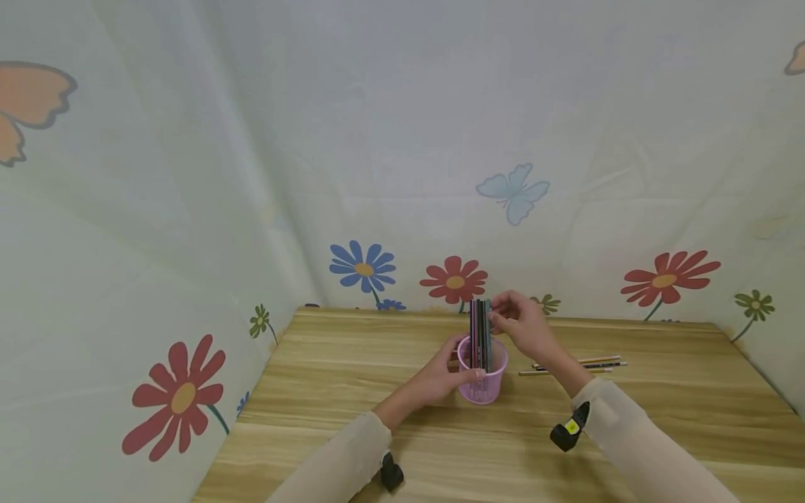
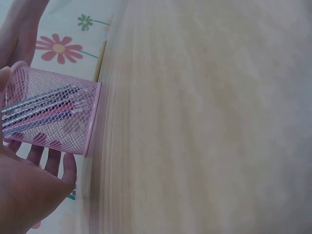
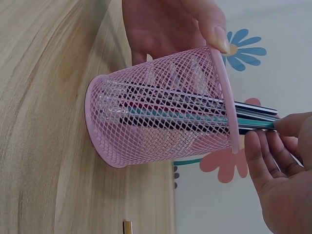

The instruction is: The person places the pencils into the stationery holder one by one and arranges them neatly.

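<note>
A pink mesh pencil cup (image 1: 483, 391) stands upright on the wooden table, with several pencils (image 1: 479, 332) leaning in it, black, pink and green among them. My left hand (image 1: 434, 377) grips the cup from the left; its thumb lies at the rim and its fingers curve behind the mesh in the right wrist view. On the cup's right side, my right hand (image 1: 525, 328) pinches the upper end of a green pencil (image 3: 251, 123) between thumb and fingers. The pencil's lower part is inside the cup, seen through the mesh.
Right of the cup, a few more pencils (image 1: 591, 365) lie on the wooden table (image 1: 679, 412), partly behind the right forearm. A flower-patterned cloth (image 1: 402, 140) rises behind the table's back edge and along its left side.
</note>
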Available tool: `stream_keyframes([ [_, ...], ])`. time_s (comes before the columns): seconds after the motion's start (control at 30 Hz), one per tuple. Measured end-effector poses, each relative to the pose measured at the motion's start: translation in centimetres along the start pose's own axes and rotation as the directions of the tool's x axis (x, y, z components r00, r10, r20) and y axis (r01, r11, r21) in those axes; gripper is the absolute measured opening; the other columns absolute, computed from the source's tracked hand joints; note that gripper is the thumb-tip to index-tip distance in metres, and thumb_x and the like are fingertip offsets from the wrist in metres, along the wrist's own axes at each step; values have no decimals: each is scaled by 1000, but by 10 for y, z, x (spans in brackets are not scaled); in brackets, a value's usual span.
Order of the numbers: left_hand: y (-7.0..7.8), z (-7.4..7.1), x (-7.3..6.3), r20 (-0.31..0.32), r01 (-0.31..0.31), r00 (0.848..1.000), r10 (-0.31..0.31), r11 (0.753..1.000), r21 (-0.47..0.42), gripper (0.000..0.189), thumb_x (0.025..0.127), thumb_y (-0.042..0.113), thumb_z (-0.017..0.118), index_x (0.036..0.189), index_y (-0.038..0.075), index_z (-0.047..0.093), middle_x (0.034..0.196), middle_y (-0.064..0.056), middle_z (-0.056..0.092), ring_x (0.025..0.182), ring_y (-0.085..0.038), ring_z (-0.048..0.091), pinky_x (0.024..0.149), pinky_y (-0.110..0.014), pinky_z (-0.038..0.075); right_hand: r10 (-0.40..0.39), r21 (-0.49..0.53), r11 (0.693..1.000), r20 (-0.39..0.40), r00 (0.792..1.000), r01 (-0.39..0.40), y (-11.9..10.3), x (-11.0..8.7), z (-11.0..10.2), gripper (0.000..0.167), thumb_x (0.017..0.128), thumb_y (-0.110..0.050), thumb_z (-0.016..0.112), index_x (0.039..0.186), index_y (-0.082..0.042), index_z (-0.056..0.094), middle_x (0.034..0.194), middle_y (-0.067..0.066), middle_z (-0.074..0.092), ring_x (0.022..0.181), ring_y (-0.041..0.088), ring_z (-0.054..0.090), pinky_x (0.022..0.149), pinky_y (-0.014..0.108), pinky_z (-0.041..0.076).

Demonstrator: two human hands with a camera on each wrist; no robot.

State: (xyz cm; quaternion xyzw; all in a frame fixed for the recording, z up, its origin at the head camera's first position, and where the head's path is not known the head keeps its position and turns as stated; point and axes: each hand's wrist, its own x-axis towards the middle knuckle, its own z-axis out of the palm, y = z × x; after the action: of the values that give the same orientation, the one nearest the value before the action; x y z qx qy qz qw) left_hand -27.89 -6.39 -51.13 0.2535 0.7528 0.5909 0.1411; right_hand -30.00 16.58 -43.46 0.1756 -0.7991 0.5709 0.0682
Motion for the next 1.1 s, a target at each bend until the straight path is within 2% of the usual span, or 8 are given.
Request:
stream_keyframes([
  [0.07,0,0,0,0,3,1000,-3,1000,3,76,99,35,76,161,26,34,153,0,49,136,-22,52,113,-43,45,2,-4,1000,5,1000,-2,1,-1,0,16,103,1,66,117,7,61,104,23,66,90,34,69,76,38,64],
  [0.2,0,0,-1,0,7,1000,-7,1000,7,77,99,36,76,161,26,33,153,0,49,136,-22,52,112,-43,45,-16,-12,1000,19,1000,16,3,-3,0,17,102,2,66,116,8,61,102,23,66,88,36,69,75,44,64],
  [0.3,-1,0,0,-1,6,1000,-6,1000,8,77,99,36,76,161,26,33,152,1,49,136,-22,52,112,-43,45,-39,-36,999,31,999,41,6,-5,-2,17,101,2,68,115,9,62,100,23,67,87,35,69,75,44,64],
  [0.47,-1,1,0,-6,3,1000,-3,1000,13,76,99,36,77,161,27,34,152,1,49,136,-21,51,113,-44,45,-39,-131,990,53,998,46,12,-11,-12,16,101,-6,72,112,5,67,102,16,71,90,28,69,76,31,60],
  [0.57,-2,1,1,-7,4,1000,-3,1000,17,76,98,36,77,161,27,34,152,1,49,136,-22,51,113,-45,45,-36,-201,978,75,997,50,15,-17,-20,14,101,-9,73,111,1,70,102,11,72,91,23,68,77,28,57],
  [0.87,-2,0,1,-16,22,1000,-22,1000,22,75,98,37,78,160,29,36,152,0,49,137,-25,52,112,-48,46,-32,-315,946,152,988,79,38,-35,-49,8,102,-8,72,108,-4,71,98,3,71,91,18,67,80,35,59],
  [1.1,-2,-1,1,-8,6,1000,-6,1000,19,75,98,35,78,159,27,37,151,-1,50,138,-26,52,112,-48,46,2,-417,905,198,980,82,57,-50,-67,7,100,-3,72,106,1,72,93,2,70,87,15,66,75,32,58],
])
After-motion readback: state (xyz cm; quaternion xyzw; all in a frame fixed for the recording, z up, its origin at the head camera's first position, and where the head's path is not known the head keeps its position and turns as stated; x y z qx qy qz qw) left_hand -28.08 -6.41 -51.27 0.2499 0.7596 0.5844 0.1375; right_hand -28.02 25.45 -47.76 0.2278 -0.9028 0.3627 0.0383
